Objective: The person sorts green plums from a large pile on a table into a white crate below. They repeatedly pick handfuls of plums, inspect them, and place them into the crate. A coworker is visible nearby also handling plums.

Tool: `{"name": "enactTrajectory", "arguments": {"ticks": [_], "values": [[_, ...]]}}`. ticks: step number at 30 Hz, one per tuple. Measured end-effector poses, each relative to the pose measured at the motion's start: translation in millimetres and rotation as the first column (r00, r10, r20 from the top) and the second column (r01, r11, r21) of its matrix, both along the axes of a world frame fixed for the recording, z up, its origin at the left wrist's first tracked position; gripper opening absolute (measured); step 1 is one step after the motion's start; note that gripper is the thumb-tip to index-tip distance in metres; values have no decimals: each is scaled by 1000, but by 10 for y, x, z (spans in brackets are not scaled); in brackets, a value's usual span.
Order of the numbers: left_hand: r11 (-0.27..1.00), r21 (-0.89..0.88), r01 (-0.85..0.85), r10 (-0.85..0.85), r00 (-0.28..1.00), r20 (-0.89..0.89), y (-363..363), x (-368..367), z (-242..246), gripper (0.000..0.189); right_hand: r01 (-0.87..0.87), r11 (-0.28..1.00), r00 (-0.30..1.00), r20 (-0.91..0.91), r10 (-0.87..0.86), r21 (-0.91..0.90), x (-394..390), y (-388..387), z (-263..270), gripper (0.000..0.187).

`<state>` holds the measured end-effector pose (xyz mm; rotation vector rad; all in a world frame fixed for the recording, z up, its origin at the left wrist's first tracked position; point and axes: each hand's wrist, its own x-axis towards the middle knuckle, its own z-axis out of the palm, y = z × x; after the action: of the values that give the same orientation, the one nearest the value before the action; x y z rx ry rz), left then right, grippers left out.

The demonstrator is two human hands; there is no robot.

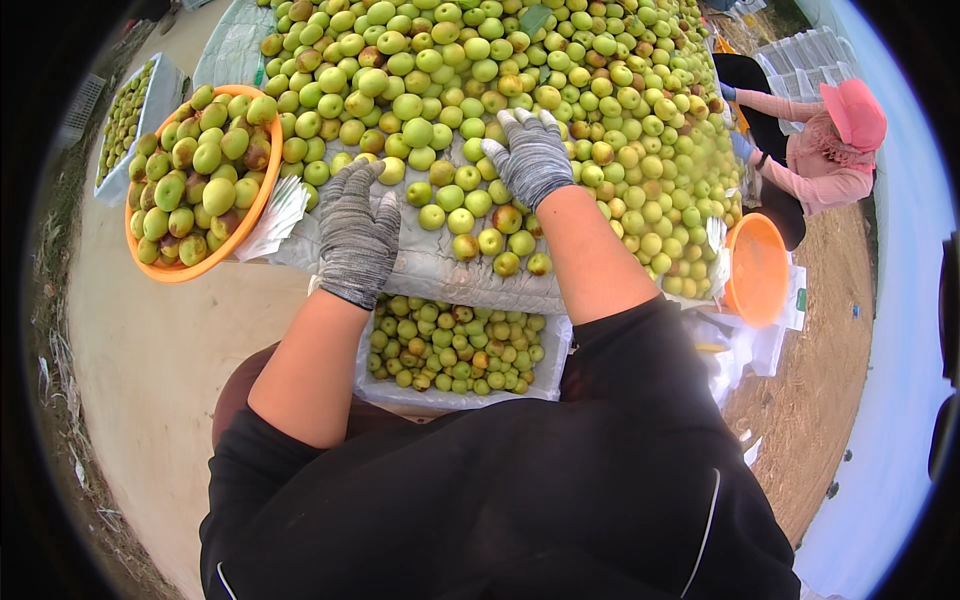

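Note:
A broad heap of green jujubes (420,133), some blotched with brown, covers the padded sheet (420,261) on the table before me. My left hand (356,229), in a grey knitted glove, is at the heap's near left edge. Its fingertips are beside a yellowish jujube (391,171); whether they touch it I cannot tell. Farther right, my gloved right hand (531,159) rests with fingers spread over the fruit. Several loose jujubes (461,221) lie on the sheet between my hands. Below the table edge, a white lined crate (553,356) holds more jujubes.
An orange basket (276,150) full of jujubes stands at left, beside a stack of white papers (274,219). Another filled crate (169,82) is behind it. At right are an orange bowl (757,270), white plastic (724,367) and a seated person (832,176) wearing gloves.

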<state>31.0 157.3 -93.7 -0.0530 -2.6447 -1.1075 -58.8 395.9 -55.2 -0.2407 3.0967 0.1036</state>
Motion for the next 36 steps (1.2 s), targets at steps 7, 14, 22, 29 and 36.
{"name": "enactTrajectory", "arguments": {"ticks": [7,14,22,29,36], "values": [[945,-317,82,-68,996,57,84,-196,-159,66,-292,858,924,107,367,-423,839,-108,-212,62],[915,-326,237,-232,971,54,170,-45,-133,62,-125,970,985,88,146,-208,691,309,-4,43],[947,-245,209,-204,978,45,215,-31,-73,51,-70,998,988,142,68,7,-170,259,-113,30],[952,-236,193,-190,981,36,192,-3,-44,48,58,963,998,39,-50,-265,239,764,249,16],[951,-232,202,-192,979,64,244,20,-53,48,155,832,715,521,-467,532,779,1607,1365,26]]}}
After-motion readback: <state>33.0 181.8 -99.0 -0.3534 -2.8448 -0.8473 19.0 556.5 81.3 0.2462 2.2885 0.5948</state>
